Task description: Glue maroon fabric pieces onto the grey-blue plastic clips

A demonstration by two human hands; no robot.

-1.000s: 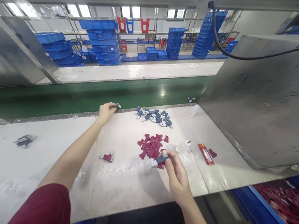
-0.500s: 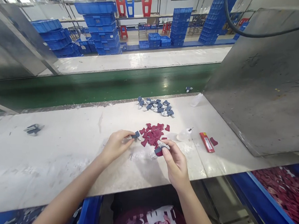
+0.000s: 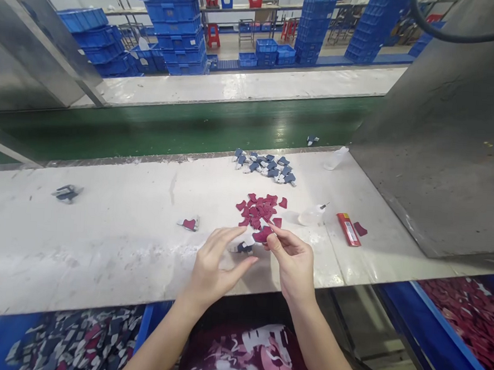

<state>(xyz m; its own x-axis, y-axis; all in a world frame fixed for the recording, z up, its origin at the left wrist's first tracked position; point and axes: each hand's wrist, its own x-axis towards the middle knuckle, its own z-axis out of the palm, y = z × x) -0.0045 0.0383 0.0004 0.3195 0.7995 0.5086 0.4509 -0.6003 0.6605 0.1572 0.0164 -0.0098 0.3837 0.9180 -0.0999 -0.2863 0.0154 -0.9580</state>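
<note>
My right hand pinches a maroon piece above the near side of the table. Close to its left, my left hand has thumb and fingers spread, with nothing between them. A dark and white part shows beyond the left thumb. Left of that hand lies a white part with a maroon face. A pile of maroon pieces is just beyond both hands, and behind it is a group of blue-grey and white parts.
A clear bottle with a thin tip, a red packet and a single maroon piece lie right. A metal panel stands at right. Blue bins of parts sit below the edge. Beyond runs a green belt.
My left hand has let go of the blue-grey part and moved right, opening beside my right hand. A maroon-faced part now lies on the table at left. The view has shifted.
</note>
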